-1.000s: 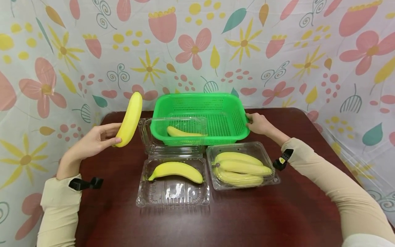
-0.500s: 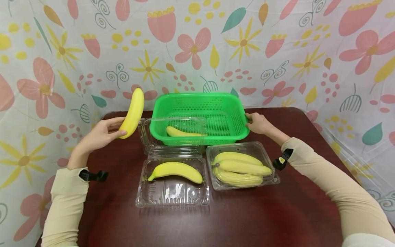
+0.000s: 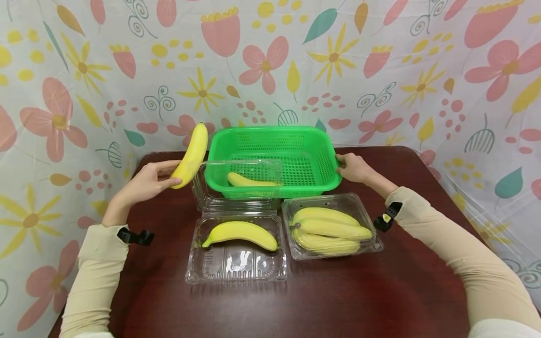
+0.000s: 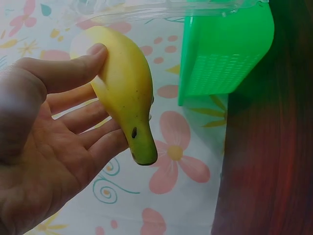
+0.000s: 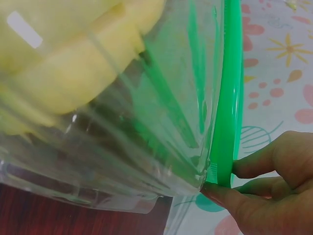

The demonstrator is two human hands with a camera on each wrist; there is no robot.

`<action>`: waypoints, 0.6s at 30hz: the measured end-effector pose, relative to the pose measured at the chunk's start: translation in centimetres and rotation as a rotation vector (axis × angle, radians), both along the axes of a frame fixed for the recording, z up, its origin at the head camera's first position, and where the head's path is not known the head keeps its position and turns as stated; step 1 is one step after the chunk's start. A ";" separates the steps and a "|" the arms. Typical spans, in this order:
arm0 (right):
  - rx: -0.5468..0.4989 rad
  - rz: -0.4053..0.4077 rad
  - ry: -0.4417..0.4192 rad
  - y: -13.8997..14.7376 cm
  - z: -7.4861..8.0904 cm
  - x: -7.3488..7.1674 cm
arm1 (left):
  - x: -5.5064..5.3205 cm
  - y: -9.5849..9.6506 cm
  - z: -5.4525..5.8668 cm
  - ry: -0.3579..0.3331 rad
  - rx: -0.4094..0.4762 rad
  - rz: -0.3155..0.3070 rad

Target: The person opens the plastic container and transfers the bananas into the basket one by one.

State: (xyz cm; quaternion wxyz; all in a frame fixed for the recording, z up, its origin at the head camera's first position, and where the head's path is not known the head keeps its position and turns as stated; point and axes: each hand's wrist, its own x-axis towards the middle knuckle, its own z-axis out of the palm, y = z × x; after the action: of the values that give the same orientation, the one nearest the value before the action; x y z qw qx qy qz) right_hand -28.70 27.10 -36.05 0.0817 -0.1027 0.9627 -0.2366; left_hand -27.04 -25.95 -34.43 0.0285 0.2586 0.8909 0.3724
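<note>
My left hand pinches a yellow banana between thumb and fingers, raised at the left of the green basket. The left wrist view shows this banana's greenish stem end pointing away from the palm. My right hand grips the basket's right rim, thumb and fingers on either side of it in the right wrist view. Another banana lies in the basket, seen through the raised lid of an open clear plastic clamshell box. One banana lies in that box's tray.
A closed clear clamshell box with several bananas stands right of the open one. Both boxes sit before the basket on a dark red-brown table. A flower-patterned curtain hangs behind and at the sides.
My left hand has moved to the right with its banana, closer to the basket and the raised lid. My right hand has stayed on the basket's rim.
</note>
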 end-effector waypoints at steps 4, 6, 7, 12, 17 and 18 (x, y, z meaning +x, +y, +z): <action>0.001 -0.001 -0.004 0.1 0.0 -0.1 | 0.4 0.8 0.4 0.026 -0.047 -0.013; -0.001 -0.001 -0.005 0.2 0.0 -0.1 | 0.3 1.0 0.4 0.042 -0.065 -0.017; -0.002 0.001 -0.004 0.2 0.0 -0.1 | 0.3 1.1 0.4 0.050 -0.073 -0.021; -0.009 0.003 0.000 0.0 0.1 0.1 | -0.6 0.9 0.1 0.132 -0.101 -0.043; -0.011 -0.002 0.012 -0.2 0.2 0.3 | -1.3 1.1 0.0 0.173 -0.150 -0.023; -0.012 0.000 0.015 -0.2 0.2 0.3 | -1.4 1.2 0.0 0.162 -0.158 -0.014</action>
State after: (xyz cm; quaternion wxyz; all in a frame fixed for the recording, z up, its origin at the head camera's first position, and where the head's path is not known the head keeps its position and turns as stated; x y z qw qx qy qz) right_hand -28.39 26.87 -35.87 0.0741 -0.1050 0.9618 -0.2417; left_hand -28.48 -24.70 -34.45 -0.0208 0.2911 0.9149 0.2788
